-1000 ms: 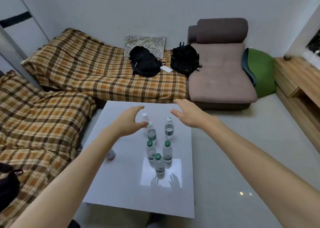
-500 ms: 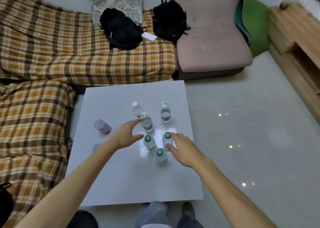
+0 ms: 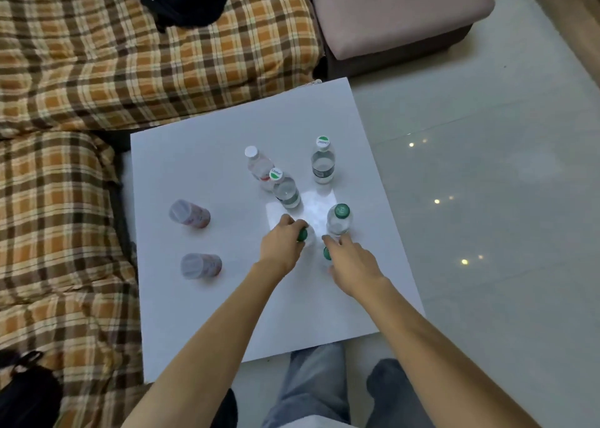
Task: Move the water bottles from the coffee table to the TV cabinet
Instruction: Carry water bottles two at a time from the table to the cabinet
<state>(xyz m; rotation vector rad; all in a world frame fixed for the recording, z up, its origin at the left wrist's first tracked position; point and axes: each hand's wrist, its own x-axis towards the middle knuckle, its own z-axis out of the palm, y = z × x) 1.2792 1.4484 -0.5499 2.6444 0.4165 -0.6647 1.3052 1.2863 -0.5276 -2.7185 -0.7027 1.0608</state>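
Observation:
Several clear water bottles stand on the white coffee table [image 3: 201, 314]. My left hand [image 3: 281, 248] wraps around a green-capped bottle [image 3: 305, 235] near the table's middle. My right hand [image 3: 352, 265] closes around another green-capped bottle [image 3: 326, 254], mostly hidden under my fingers. A third green-capped bottle [image 3: 339, 220] stands just beyond my right fingertips. Farther back stand a white-capped bottle [image 3: 259, 168] and two with green-and-white caps, one behind my left hand [image 3: 285, 189] and one at the back right [image 3: 323, 161].
Two short pinkish containers [image 3: 190, 214] [image 3: 201, 266] stand on the table's left side. A plaid sofa [image 3: 65, 200] wraps the left and back. A pink ottoman [image 3: 399, 15] sits at the back right, with a wooden cabinet edge [image 3: 581, 21] at far right. My legs [image 3: 311, 388] are below the table.
The view tilted down and closer. My left hand moved right and closed on a green-capped bottle. My right hand drew in and closed on the nearest bottle.

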